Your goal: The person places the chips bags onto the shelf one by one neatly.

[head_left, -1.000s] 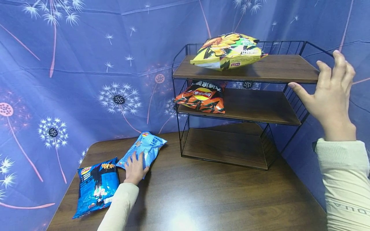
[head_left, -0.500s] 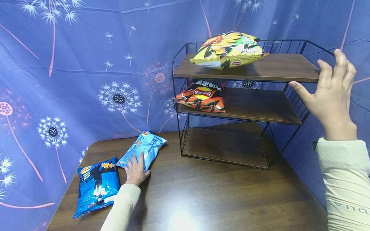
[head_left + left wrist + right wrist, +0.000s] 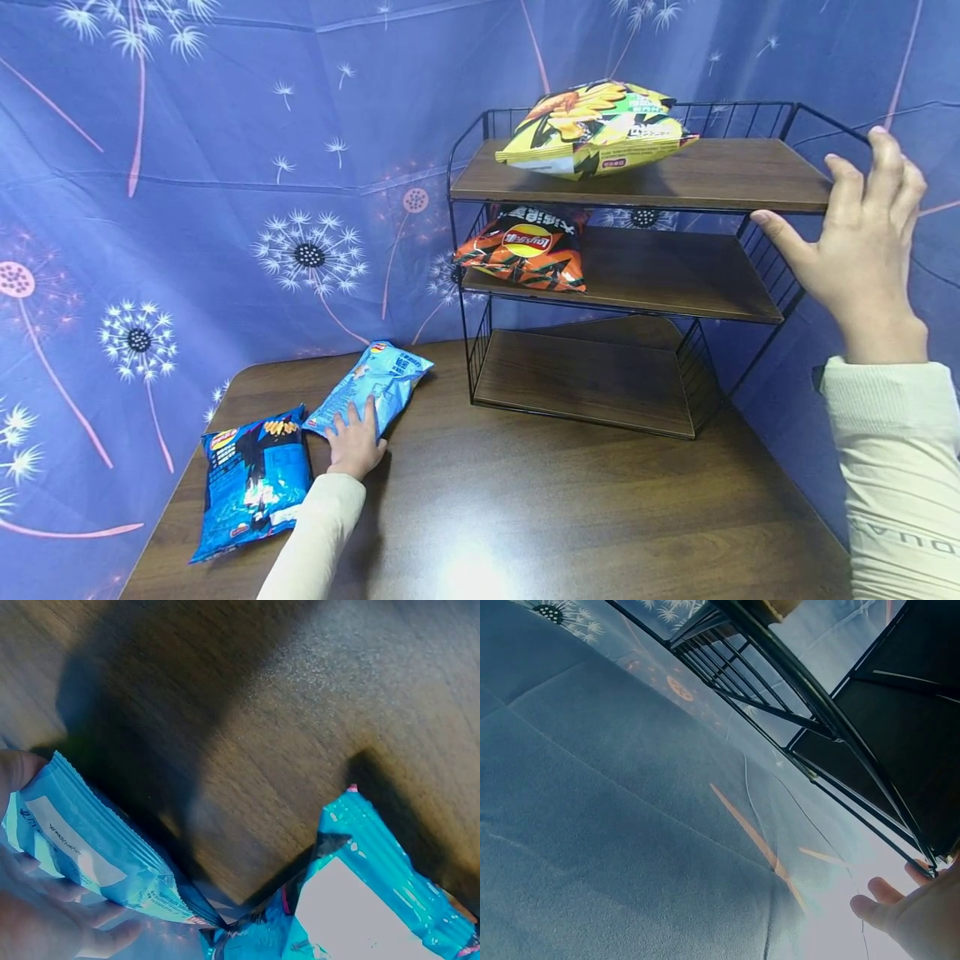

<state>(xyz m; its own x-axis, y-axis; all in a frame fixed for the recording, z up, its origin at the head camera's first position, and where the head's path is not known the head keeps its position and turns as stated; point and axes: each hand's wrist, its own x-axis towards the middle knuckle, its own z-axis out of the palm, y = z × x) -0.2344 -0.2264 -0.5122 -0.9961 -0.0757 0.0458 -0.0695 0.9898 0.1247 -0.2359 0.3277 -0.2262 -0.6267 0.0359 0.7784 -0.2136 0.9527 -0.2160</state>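
Note:
Curved over the lower end of a light blue chip bag (image 3: 382,379), my left hand (image 3: 355,446) holds it between thumb and spread fingers. The left wrist view shows the same light blue bag (image 3: 105,844) with my thumb at one corner and my fingers across its face. My right hand (image 3: 862,246) is spread at the right end of the wire rack's top shelf (image 3: 735,173). Its thumb is near the front edge. In the right wrist view, fingertips of the right hand (image 3: 919,911) touch or nearly touch the rack's black frame (image 3: 870,769).
A darker blue chip bag (image 3: 255,487) lies left of my left hand on the wooden table (image 3: 570,500). On the rack, a yellow chip bag (image 3: 600,133) sits up top and an orange-black one (image 3: 525,250) on the middle shelf. A dandelion-print cloth (image 3: 225,167) hangs behind.
My left hand has shifted slightly rightward, and its thumb now covers the light blue bag's lower right corner. The right hand and the bags on the rack look much the same.

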